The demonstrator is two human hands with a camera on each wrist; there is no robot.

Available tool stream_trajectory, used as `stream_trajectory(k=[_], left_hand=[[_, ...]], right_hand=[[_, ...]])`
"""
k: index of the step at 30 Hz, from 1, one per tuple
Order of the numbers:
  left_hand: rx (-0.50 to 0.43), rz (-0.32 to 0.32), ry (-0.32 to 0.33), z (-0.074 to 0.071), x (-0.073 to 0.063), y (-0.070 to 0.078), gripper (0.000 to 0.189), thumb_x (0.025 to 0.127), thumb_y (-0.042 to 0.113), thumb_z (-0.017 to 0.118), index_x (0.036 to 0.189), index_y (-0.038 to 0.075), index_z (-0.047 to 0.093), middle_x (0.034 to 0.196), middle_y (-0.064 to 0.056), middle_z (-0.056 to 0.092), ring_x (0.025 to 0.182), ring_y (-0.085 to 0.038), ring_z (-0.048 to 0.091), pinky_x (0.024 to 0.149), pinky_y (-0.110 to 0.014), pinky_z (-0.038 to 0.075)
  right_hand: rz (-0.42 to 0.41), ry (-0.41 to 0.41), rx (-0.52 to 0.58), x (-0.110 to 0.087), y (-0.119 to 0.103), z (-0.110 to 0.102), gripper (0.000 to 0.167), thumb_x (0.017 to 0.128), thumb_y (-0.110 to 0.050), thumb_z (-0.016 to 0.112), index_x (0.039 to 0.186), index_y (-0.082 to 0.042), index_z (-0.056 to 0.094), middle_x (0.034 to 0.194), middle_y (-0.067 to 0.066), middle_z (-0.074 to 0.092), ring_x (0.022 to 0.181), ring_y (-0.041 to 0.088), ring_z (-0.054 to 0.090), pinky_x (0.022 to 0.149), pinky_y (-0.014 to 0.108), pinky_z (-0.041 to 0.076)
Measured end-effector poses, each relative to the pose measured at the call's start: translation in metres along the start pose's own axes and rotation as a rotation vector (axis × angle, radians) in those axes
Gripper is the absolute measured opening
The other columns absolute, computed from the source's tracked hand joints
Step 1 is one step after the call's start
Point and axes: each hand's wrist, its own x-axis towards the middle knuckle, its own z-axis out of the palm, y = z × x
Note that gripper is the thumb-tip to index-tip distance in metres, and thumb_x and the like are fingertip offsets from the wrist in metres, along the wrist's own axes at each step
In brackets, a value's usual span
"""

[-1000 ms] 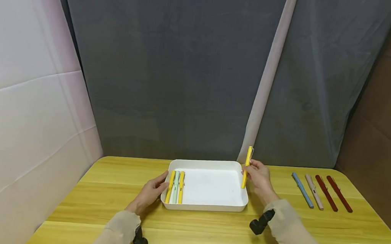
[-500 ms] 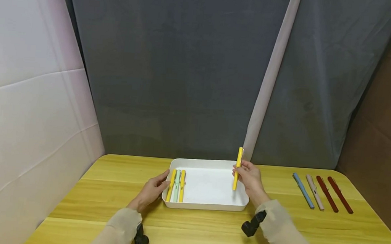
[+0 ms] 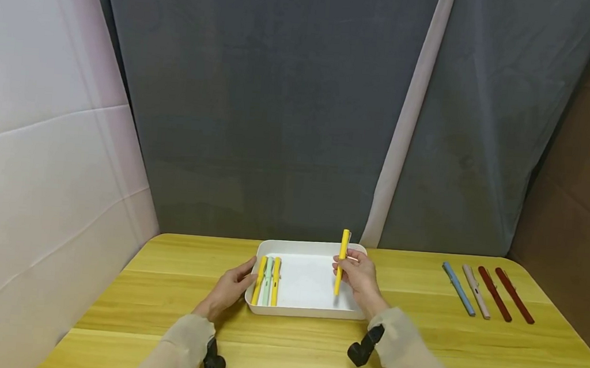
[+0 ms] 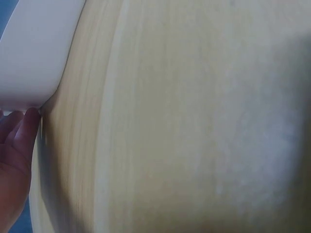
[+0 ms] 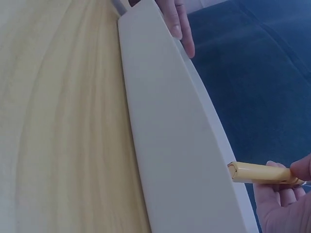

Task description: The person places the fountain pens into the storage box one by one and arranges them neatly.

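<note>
My right hand [image 3: 359, 276] pinches a yellow pen [image 3: 342, 257] between thumb and fingers. The pen is held steeply, clip end up, over the right part of a white tray [image 3: 305, 312]. In the right wrist view, the pen's lower end [image 5: 245, 172] shows beyond the tray's front wall. My left hand [image 3: 229, 288] rests at the tray's left end, its fingers fairly straight against the wall and rim. Inside the tray at the left lie a yellow pen [image 3: 258, 282], a light green pen [image 3: 267, 283] and another yellow pen [image 3: 275, 283], side by side.
On the wooden table [image 3: 282, 350] to the right lie a blue pen [image 3: 458, 289], a pale pinkish pen [image 3: 476, 292], a dark red pen [image 3: 495, 293] and a second dark red pen [image 3: 515, 296]. A dark grey curtain [image 3: 279, 119] hangs behind the table.
My right hand has moved left with the yellow pen, from the tray's right end to over its interior. My left hand and the pens in the tray have stayed put.
</note>
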Motion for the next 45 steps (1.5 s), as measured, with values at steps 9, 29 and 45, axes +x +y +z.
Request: stream_trajectory(k=[9,29,45], left_hand=[[-0.007,-0.013,-0.001,0.0,-0.001,0.0,0.054,0.099,0.018,0.049,0.148,0.013,0.029,0.153,-0.009,0.028,0.137,-0.024,0.03,0.11,-0.046,0.029],[0.034,0.011,0.009,0.001,-0.001,0.0,0.053,0.098,0.016,0.049,0.148,0.011,0.03,0.152,-0.011,0.029,0.118,-0.022,0.04,0.086,-0.029,0.039],[0.026,0.016,0.008,0.0,-0.001,0.001,0.053,0.098,0.015,0.049,0.148,0.01,0.03,0.152,-0.01,0.029,0.123,-0.021,0.038,0.094,-0.031,0.036]], right_hand=[[0.006,-0.004,0.024,-0.004,0.006,0.011,0.035,0.088,0.005,0.053,0.122,0.009,0.048,0.111,0.028,0.056,0.073,0.012,0.064,0.075,0.031,0.057],[0.041,-0.037,-0.078,-0.008,0.025,0.041,0.032,0.084,0.001,0.06,0.115,0.008,0.057,0.086,0.009,0.065,0.065,0.01,0.055,0.058,0.023,0.05],[0.033,-0.098,-0.185,-0.013,0.031,0.063,0.03,0.083,0.0,0.062,0.112,0.006,0.059,0.09,0.013,0.066,0.062,0.009,0.056,0.056,0.023,0.051]])
